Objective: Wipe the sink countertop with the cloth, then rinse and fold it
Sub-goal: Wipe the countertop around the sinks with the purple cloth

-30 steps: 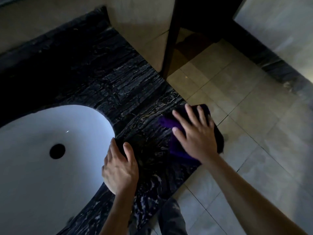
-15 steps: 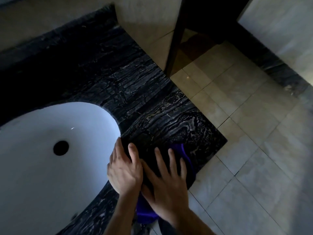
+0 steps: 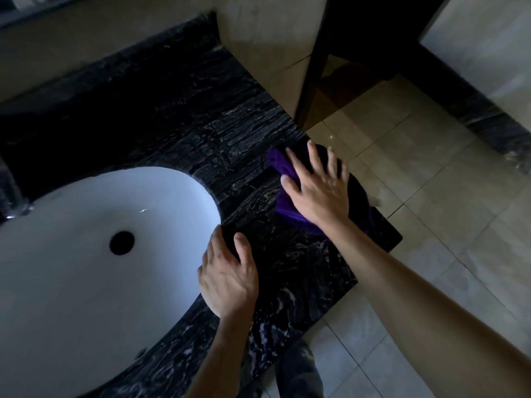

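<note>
Head cam: I'm pressing my right hand (image 3: 317, 191) flat, fingers spread, palm down on the purple cloth (image 3: 283, 203). Not pinching it, just pinning it to the black marble countertop (image 3: 201, 133) by the edge at approx 3 o'clock of the white sink basin (image 3: 86, 248). My left hand (image 3: 228, 278) is resting open on the counter at the basin rim, at approx 7 o'clock from the cloth, holding nothing and well apart from it. Floor tiles (image 3: 431, 156) are showing beyond the counter edge at 3 o'clock. Step judged: wiping pass on the right side; rinse and fold not yet done. Cloth looks soft, light, bunched, prob damp, so it's going to slide easily on polished stone and fold over itself. Best hold imo: flat palm for wiping; for rinsing, gather at the bunched edge near the 10 o'clock fingertips (image 3: 290, 153).
</note>
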